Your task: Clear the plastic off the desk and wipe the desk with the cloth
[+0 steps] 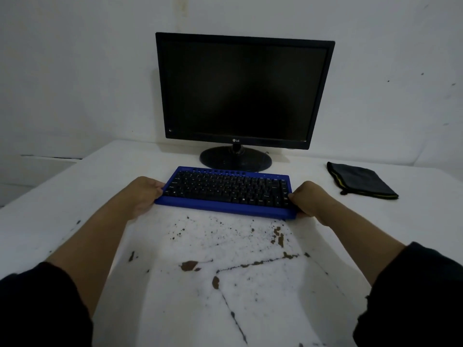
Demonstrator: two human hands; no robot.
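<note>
A blue keyboard (226, 192) with black keys lies on the white desk (250, 296) in front of the monitor. My left hand (142, 196) grips its left end and my right hand (309, 199) grips its right end. A folded dark grey cloth (360, 180) with a yellow edge rests on the desk at the right, apart from both hands. No plastic shows in view. The desk surface near me has brown chipped spots and dark cracks.
A black monitor (241, 91) with a dark screen stands on its round base (235, 159) at the back of the desk, right behind the keyboard. A white wall rises behind it. The desk's left edge runs diagonally at the left.
</note>
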